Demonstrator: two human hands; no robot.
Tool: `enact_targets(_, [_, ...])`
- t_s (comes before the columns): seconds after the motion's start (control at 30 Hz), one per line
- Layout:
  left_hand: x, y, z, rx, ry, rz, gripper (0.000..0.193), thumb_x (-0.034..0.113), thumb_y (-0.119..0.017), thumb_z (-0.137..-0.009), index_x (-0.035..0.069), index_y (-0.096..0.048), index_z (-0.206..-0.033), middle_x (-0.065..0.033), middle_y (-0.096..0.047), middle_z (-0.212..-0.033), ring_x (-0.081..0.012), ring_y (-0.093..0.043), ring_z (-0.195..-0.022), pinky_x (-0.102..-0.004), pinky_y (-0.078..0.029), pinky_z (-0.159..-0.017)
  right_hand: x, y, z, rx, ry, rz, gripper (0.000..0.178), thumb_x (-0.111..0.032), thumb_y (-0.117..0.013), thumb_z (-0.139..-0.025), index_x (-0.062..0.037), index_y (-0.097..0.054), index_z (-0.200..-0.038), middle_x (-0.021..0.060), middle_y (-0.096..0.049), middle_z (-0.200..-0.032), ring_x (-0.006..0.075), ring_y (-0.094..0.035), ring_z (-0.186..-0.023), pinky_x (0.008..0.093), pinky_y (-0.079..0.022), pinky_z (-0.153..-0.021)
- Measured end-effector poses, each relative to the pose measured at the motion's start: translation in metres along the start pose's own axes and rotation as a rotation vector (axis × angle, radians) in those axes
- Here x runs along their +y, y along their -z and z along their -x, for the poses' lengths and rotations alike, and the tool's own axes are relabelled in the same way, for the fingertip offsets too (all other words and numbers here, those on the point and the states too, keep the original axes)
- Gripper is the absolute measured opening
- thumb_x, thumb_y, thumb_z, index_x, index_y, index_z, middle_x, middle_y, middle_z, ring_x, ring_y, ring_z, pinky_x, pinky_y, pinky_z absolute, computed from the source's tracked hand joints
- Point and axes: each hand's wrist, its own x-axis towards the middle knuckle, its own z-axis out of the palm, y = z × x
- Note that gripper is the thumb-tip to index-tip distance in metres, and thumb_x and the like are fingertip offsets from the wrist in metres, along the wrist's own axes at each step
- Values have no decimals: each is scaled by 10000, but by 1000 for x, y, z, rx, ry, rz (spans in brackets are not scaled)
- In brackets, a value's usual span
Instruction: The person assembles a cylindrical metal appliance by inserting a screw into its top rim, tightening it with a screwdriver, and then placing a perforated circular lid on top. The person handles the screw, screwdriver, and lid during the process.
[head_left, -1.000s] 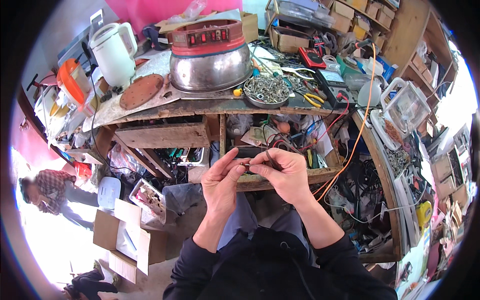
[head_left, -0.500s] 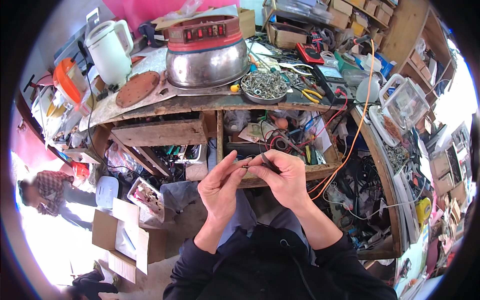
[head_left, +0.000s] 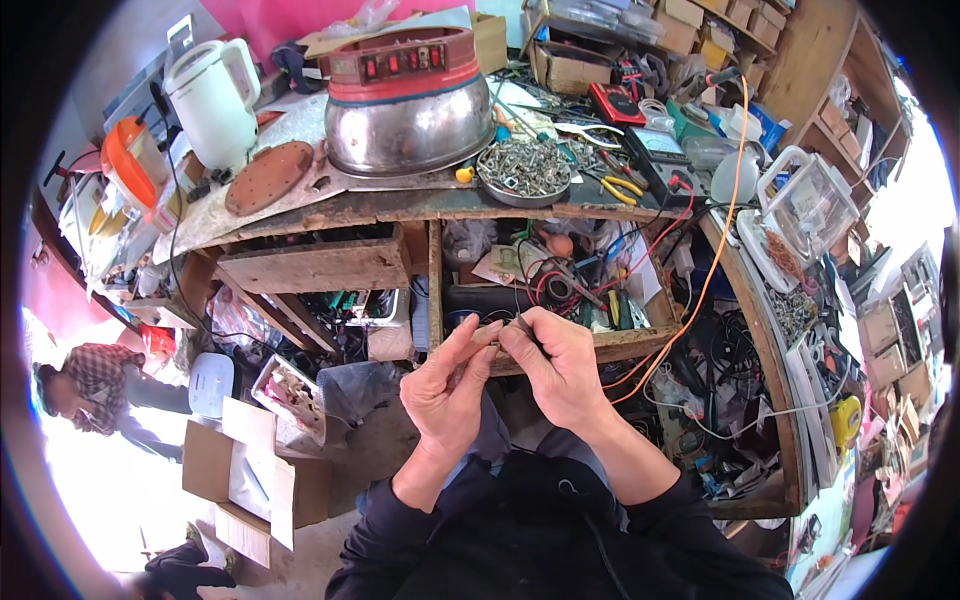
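Observation:
My left hand (head_left: 446, 390) and my right hand (head_left: 562, 372) meet at the fingertips in front of the pulled-out drawer (head_left: 612, 345). Thumb and fingers of the left are pinched together, and whatever small piece sits there is too small to make out. A slim dark piece (head_left: 523, 324) pokes up between the thumb and curled fingers of my right hand; its kind is hidden by the grip. Just beyond the hands, the drawer holds coiled wires, a banknote (head_left: 508, 264) and screwdriver handles (head_left: 625, 309).
On the bench stand a steel pot-like appliance base (head_left: 405, 130), a bowl of screws (head_left: 525, 172), yellow pliers (head_left: 622, 190) and a meter (head_left: 657, 160). An orange cable (head_left: 737, 190) hangs at right. An open carton (head_left: 250, 480) lies lower left; another person (head_left: 95, 385) is beyond.
Both hands have dropped slightly toward me, still together. My right hand has turned, so the dark piece now points upward and less of it shows. The view has shifted a little.

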Motion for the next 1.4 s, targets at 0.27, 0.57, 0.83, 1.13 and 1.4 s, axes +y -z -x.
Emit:
enact_targets(0.27, [-4, -4, 6, 9, 64, 68, 424, -72, -697, -944, -15, -640, -1360, -147, -762, -1153, -132, -704, -1016, -281, -561, -941, 11, -3, 3, 23, 111, 54, 304, -171, -605, -1062, 22, -607, -827, 60, -562, -660, 115, -497, -591, 296, -418, -544])
enact_targets(0.57, [4, -10, 6, -20, 199, 135, 320, -41, -698, -958, -42, -679, -1277, -126, -761, -1110, -128, -698, -988, -264, -561, -898, 14, 6, 6, -38, -180, -157, 297, -151, -591, -1062, 30, -593, -827, 97, -568, -675, 146, -530, -600, 310, -434, -546])
enact_targets(0.83, [4, -4, 2, -49, 211, -7, 91, -8, -721, -927, -37, -733, -1012, -102, -730, -943, -153, -696, -871, -281, -556, -793, 19, 1, 5, -25, -122, -62, 271, -118, -617, -1029, 24, -599, -799, 95, -583, -665, 136, -536, -592, 305, -444, -561])
enact_targets(1.13, [-1, 8, -2, -86, 131, -146, 96, 27, -715, -958, -35, -733, -1030, -80, -713, -950, -116, -664, -851, -249, -523, -753, 20, -1, 3, -99, -36, -6, 169, -120, -619, -1028, 10, -603, -921, 95, -602, -717, 151, -535, -605, 301, -448, -573])
enact_targets(1.4, [0, 15, -1, -105, 148, -130, 87, -2, -701, -959, -50, -720, -1029, -86, -709, -949, -117, -665, -847, -246, -528, -769, 27, -7, -3, -167, -48, -31, 212, -107, -610, -1030, 19, -587, -862, 123, -564, -679, 195, -512, -567, 318, -452, -565])
